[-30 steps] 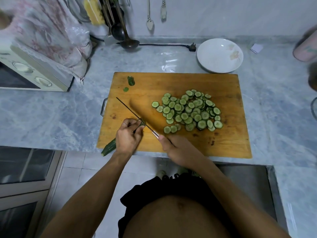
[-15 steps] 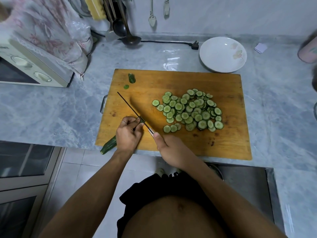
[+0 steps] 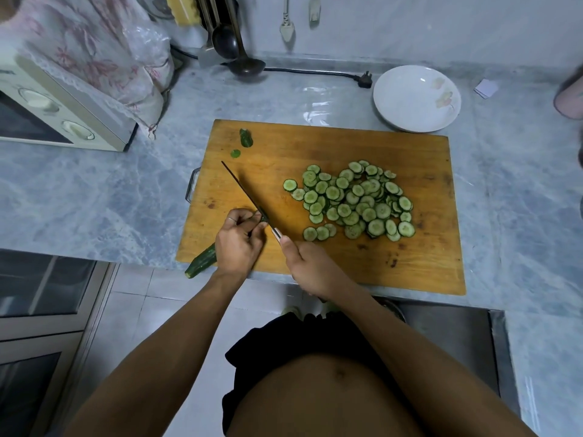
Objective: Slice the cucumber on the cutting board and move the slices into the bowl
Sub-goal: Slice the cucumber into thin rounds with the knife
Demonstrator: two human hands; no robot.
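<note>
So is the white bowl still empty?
Empty. The white bowl shows only its bare inside; all the slices lie piled on the cutting board.

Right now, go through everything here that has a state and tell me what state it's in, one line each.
cucumber: partly sliced, uncut end sticks past the board's near edge
slices: heaped on the cutting board, none in the bowl
bowl: upright, empty
knife: blade at the cucumber's cut end
left hand: holds the cucumber
right hand: grips the knife handle
power plug: unplugged, lying on the counter
</note>
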